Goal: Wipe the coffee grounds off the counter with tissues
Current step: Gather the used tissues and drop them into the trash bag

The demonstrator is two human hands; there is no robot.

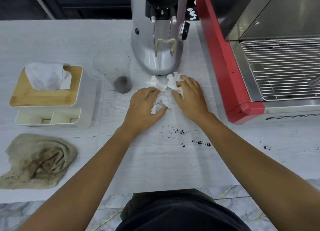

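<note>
Both grips are on the crumpled tissues (pixel 163 92): my left hand (pixel 144 108) and right hand (pixel 189 96) have fingers curled into the wad, pressing it to the counter (pixel 155 161) right at the grinder (pixel 161 40) base. I'd say I'm bunching it up, mid-wipe. Coffee grounds (pixel 181 132) lie scattered nearer me, more specks (pixel 266 147) off to the right. Next call: drag the wad back over them, gathering, not smearing. Glass cup (pixel 119 75) sits close left of the tissues, red espresso machine (pixel 230 66) hems the right. Tissue box (pixel 46 85) and brown cloth (pixel 38 161) are well clear.
</note>
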